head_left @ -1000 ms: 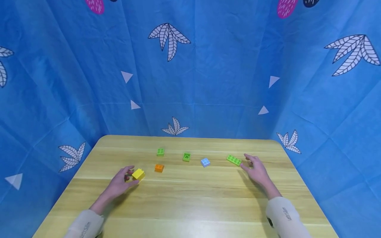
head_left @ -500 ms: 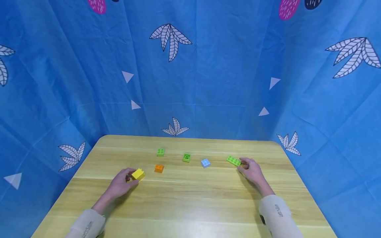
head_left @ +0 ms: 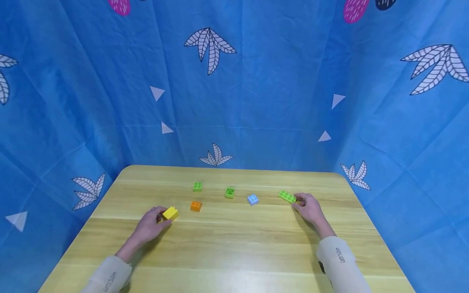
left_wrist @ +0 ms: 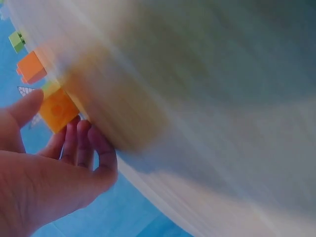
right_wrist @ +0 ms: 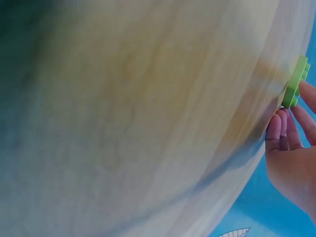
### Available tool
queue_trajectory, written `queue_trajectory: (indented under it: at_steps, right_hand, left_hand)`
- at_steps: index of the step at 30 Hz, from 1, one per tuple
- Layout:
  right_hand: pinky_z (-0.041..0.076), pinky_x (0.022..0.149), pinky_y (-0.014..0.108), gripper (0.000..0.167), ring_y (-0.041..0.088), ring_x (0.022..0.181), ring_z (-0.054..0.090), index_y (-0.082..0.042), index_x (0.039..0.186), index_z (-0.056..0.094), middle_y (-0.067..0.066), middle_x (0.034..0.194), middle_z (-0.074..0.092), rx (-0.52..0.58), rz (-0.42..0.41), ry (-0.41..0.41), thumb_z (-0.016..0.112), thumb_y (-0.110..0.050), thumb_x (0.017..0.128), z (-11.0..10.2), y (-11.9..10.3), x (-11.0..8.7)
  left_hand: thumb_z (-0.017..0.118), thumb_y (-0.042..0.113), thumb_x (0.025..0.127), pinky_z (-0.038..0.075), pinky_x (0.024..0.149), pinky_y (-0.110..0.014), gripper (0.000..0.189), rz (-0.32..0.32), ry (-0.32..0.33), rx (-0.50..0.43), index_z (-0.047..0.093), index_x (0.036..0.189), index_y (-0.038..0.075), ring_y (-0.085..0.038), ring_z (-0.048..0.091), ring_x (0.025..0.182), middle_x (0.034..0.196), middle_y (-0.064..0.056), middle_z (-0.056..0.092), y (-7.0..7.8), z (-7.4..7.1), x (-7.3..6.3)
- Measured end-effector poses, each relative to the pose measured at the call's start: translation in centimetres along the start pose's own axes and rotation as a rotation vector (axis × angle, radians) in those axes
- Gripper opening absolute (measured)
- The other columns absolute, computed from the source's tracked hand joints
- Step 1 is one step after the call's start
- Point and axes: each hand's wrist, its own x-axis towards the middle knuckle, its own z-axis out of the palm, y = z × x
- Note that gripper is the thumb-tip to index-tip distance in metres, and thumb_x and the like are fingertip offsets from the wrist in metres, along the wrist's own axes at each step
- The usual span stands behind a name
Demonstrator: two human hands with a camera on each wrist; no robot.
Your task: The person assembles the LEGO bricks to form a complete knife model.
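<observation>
At table (head_left: 227, 252), left fingers (left_wrist: 70, 140) pinch yellow brick (head_left: 170, 213); right fingers (right_wrist: 306, 123) pinch long green brick (head_left: 287, 196).

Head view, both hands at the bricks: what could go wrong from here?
The right hand grips the long lime-green plastic brick at one end only, so it might swivel or tip if lifted.

The left hand pinches the yellow plastic block with the orange plastic brick close by on its right; a sideways move that way could knock that brick.
</observation>
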Motion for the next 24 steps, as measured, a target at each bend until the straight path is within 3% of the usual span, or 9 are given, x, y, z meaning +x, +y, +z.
queue_trajectory:
  at_steps: [24]
  right_hand:
    - [0.056,0.095,0.052,0.037,0.038,0.111,0.063,0.004,0.133,0.063,0.025,0.125,0.06,-0.006,0.044,0.024,0.066,-0.012,0.1,0.23,-0.32,0.37]
  left_hand:
    - [0.071,0.018,0.097,0.054,0.089,-0.05,0.043,-0.021,0.006,0.033,0.059,0.133,-0.002,-0.03,0.059,0.103,0.118,-0.018,0.064,0.08,0.21,0.09]
